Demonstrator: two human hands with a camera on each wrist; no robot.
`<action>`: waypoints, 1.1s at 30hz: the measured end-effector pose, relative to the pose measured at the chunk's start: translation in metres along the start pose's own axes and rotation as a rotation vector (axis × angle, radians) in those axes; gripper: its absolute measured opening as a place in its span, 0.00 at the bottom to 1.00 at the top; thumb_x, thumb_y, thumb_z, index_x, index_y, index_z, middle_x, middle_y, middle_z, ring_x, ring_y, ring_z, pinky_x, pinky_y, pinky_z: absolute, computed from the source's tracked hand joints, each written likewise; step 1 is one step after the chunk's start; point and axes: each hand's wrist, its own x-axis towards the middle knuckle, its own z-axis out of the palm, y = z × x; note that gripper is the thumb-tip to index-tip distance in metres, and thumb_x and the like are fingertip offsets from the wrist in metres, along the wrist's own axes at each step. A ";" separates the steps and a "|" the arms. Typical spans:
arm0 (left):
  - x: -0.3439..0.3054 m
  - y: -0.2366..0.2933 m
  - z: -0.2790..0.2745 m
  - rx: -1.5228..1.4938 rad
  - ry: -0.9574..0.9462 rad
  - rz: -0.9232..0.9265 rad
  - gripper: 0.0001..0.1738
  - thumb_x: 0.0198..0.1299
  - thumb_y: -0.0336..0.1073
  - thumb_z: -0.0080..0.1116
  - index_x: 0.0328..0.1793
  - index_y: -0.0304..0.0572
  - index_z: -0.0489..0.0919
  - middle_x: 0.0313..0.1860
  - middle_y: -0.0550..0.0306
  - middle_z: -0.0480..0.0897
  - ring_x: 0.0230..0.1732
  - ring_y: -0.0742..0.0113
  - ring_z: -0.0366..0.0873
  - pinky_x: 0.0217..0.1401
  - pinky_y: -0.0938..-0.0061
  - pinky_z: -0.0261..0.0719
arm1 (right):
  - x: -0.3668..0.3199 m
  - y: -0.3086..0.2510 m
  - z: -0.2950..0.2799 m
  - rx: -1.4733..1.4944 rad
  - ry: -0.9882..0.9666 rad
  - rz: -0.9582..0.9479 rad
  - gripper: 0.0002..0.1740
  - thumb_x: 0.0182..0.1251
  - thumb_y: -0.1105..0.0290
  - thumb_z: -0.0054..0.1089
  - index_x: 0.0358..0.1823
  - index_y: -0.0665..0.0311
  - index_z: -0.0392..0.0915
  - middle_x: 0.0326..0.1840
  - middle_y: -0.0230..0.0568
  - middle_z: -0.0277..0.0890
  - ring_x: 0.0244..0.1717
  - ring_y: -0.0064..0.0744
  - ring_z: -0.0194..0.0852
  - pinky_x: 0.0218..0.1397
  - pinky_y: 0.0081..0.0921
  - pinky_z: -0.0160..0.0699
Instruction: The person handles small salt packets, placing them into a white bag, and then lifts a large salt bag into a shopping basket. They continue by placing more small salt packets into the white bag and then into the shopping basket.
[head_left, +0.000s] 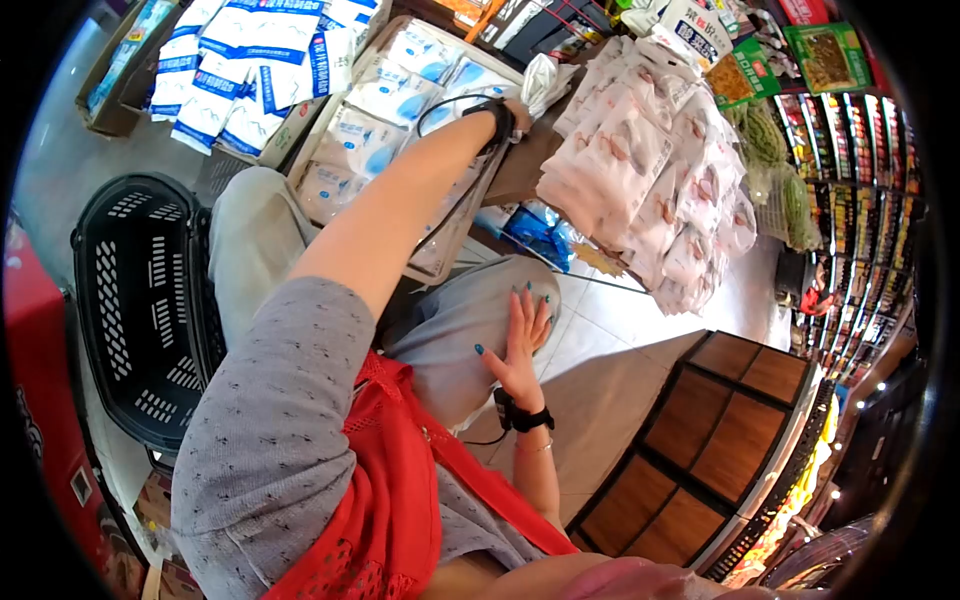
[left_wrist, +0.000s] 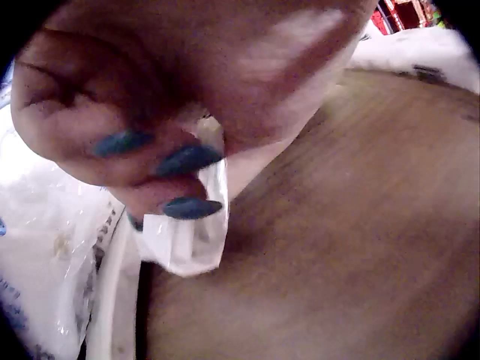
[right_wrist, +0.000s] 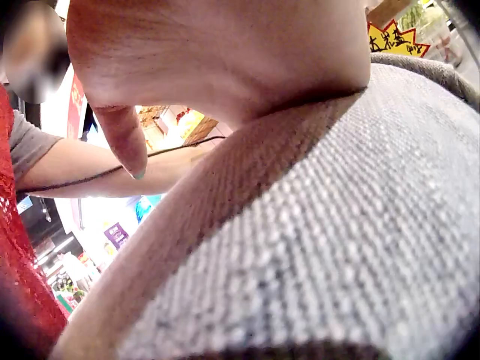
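Note:
At the edge of a display, my left hand (head_left: 518, 118) grips a white plastic package (head_left: 545, 84). The left wrist view shows the curled fingers (left_wrist: 112, 161) of that hand around a white plastic piece (left_wrist: 187, 244), above a brown surface (left_wrist: 337, 225); the palm hides the rest of it. My right hand (head_left: 520, 350) lies with fingers spread on the knee (head_left: 465, 310) of the light trousers. In the right wrist view this hand (right_wrist: 225, 60) rests on the trouser fabric (right_wrist: 322, 217), thumb pointing down, holding nothing.
White-and-blue packets (head_left: 360, 140) fill a tray beside the left forearm. Pale pink packages (head_left: 640, 170) are heaped to its right. A black basket (head_left: 140, 300) stands at the left, and a brown-panelled stand (head_left: 690, 430) is at lower right. Blue-and-white bags (head_left: 262, 40) lie at upper left.

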 end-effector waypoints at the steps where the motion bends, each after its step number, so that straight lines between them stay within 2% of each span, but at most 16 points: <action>1: -0.009 -0.010 0.001 0.031 -0.009 0.167 0.20 0.47 0.43 0.56 0.37 0.30 0.78 0.30 0.50 0.81 0.26 0.63 0.78 0.27 0.71 0.75 | -0.002 0.001 0.001 -0.004 -0.002 0.003 0.51 0.42 0.52 0.59 0.69 0.57 0.48 0.74 0.45 0.37 0.74 0.50 0.18 0.68 0.51 0.08; 3: -0.038 -0.013 0.001 -0.069 0.043 0.129 0.25 0.49 0.48 0.57 0.39 0.28 0.76 0.29 0.48 0.79 0.23 0.63 0.77 0.24 0.71 0.75 | -0.006 0.001 0.004 -0.010 0.022 -0.011 0.50 0.41 0.54 0.60 0.69 0.55 0.50 0.74 0.44 0.37 0.74 0.51 0.18 0.68 0.50 0.09; 5: -0.102 0.020 -0.028 -0.319 0.184 -0.285 0.24 0.51 0.48 0.58 0.37 0.27 0.76 0.23 0.45 0.77 0.18 0.62 0.75 0.20 0.70 0.74 | -0.009 -0.001 0.007 -0.023 0.036 -0.027 0.50 0.40 0.55 0.60 0.69 0.55 0.51 0.74 0.44 0.37 0.74 0.50 0.18 0.68 0.50 0.09; 7: -0.141 0.024 -0.064 -0.314 0.243 -0.075 0.26 0.52 0.51 0.57 0.33 0.29 0.75 0.21 0.46 0.75 0.14 0.65 0.72 0.12 0.76 0.68 | -0.009 -0.006 0.009 -0.045 0.034 -0.025 0.48 0.41 0.56 0.60 0.69 0.53 0.52 0.74 0.43 0.37 0.74 0.51 0.18 0.69 0.51 0.11; 9: -0.167 0.016 -0.102 -0.366 0.236 0.062 0.28 0.56 0.49 0.54 0.53 0.30 0.70 0.39 0.48 0.79 0.28 0.67 0.77 0.30 0.76 0.76 | -0.008 -0.008 0.013 -0.084 0.031 -0.029 0.48 0.41 0.56 0.60 0.69 0.52 0.52 0.74 0.42 0.37 0.74 0.51 0.18 0.69 0.51 0.12; 11: -0.246 0.024 -0.130 -0.895 0.364 0.402 0.21 0.61 0.44 0.50 0.52 0.33 0.71 0.43 0.53 0.76 0.34 0.69 0.74 0.38 0.76 0.73 | -0.007 -0.012 0.017 -0.112 0.039 -0.059 0.47 0.42 0.56 0.61 0.68 0.50 0.53 0.74 0.40 0.38 0.74 0.51 0.20 0.68 0.54 0.14; 13: -0.318 0.017 -0.164 -1.471 0.180 0.422 0.19 0.59 0.42 0.51 0.52 0.38 0.73 0.49 0.57 0.77 0.43 0.75 0.72 0.45 0.80 0.70 | -0.003 -0.013 0.025 -0.171 0.060 -0.096 0.46 0.43 0.55 0.61 0.68 0.49 0.54 0.74 0.40 0.38 0.74 0.51 0.21 0.68 0.56 0.15; 15: -0.384 -0.020 -0.193 -1.723 -0.018 0.489 0.30 0.57 0.50 0.53 0.62 0.42 0.64 0.55 0.58 0.74 0.44 0.65 0.73 0.51 0.76 0.70 | -0.002 -0.016 0.030 -0.207 0.091 -0.096 0.41 0.45 0.56 0.61 0.65 0.50 0.60 0.74 0.40 0.40 0.74 0.52 0.24 0.68 0.58 0.18; 17: -0.480 -0.011 -0.203 -1.808 0.067 0.536 0.17 0.64 0.39 0.45 0.52 0.34 0.72 0.46 0.55 0.75 0.43 0.68 0.72 0.47 0.76 0.70 | -0.001 -0.015 0.037 -0.256 0.102 -0.106 0.38 0.46 0.56 0.61 0.63 0.51 0.63 0.73 0.41 0.41 0.74 0.53 0.25 0.68 0.58 0.19; 19: -0.561 -0.026 -0.201 -1.729 0.278 0.515 0.18 0.64 0.39 0.43 0.55 0.35 0.70 0.50 0.53 0.74 0.47 0.66 0.72 0.48 0.76 0.71 | 0.001 -0.009 0.036 -0.248 0.104 -0.132 0.33 0.48 0.58 0.60 0.60 0.53 0.66 0.73 0.42 0.43 0.73 0.51 0.30 0.68 0.57 0.22; 21: -0.635 -0.051 -0.188 -1.699 0.610 0.354 0.20 0.65 0.39 0.40 0.58 0.34 0.67 0.51 0.52 0.74 0.49 0.64 0.72 0.50 0.76 0.71 | 0.003 0.009 0.039 -0.091 0.239 -0.237 0.31 0.51 0.63 0.57 0.60 0.56 0.67 0.71 0.46 0.47 0.72 0.50 0.38 0.70 0.51 0.30; 23: -0.716 -0.096 -0.168 -1.595 0.739 0.208 0.20 0.64 0.38 0.39 0.58 0.34 0.67 0.56 0.53 0.73 0.52 0.64 0.72 0.52 0.74 0.71 | 0.009 0.023 0.034 0.114 0.404 -0.264 0.27 0.55 0.70 0.53 0.59 0.61 0.65 0.68 0.49 0.51 0.70 0.47 0.44 0.69 0.41 0.41; 25: -0.779 -0.106 -0.134 -1.330 1.297 -0.196 0.23 0.63 0.41 0.41 0.59 0.33 0.66 0.58 0.51 0.71 0.53 0.61 0.71 0.54 0.72 0.70 | 0.016 0.047 0.036 0.363 0.532 -0.113 0.23 0.59 0.73 0.47 0.59 0.68 0.64 0.65 0.48 0.57 0.66 0.41 0.51 0.67 0.33 0.50; 27: -0.838 -0.137 -0.083 -0.938 1.588 -0.506 0.29 0.58 0.45 0.48 0.60 0.31 0.65 0.59 0.48 0.70 0.56 0.56 0.69 0.59 0.68 0.67 | 0.017 0.073 0.035 0.598 0.540 -0.026 0.23 0.64 0.71 0.44 0.61 0.70 0.60 0.63 0.47 0.59 0.63 0.39 0.57 0.65 0.30 0.54; 31: -0.903 -0.199 0.016 0.184 1.277 -1.380 0.49 0.45 0.51 0.63 0.64 0.22 0.56 0.63 0.29 0.60 0.66 0.43 0.57 0.67 0.59 0.54 | -0.003 0.178 0.070 0.460 0.332 0.288 0.29 0.68 0.57 0.46 0.62 0.69 0.57 0.59 0.48 0.63 0.57 0.39 0.62 0.58 0.29 0.63; 33: -0.901 -0.219 0.075 0.169 1.343 -1.576 0.58 0.42 0.53 0.65 0.67 0.19 0.45 0.64 0.24 0.56 0.69 0.40 0.50 0.70 0.59 0.49 | -0.033 0.275 0.129 0.646 0.059 0.257 0.35 0.64 0.49 0.49 0.64 0.65 0.57 0.60 0.49 0.63 0.58 0.45 0.62 0.61 0.33 0.60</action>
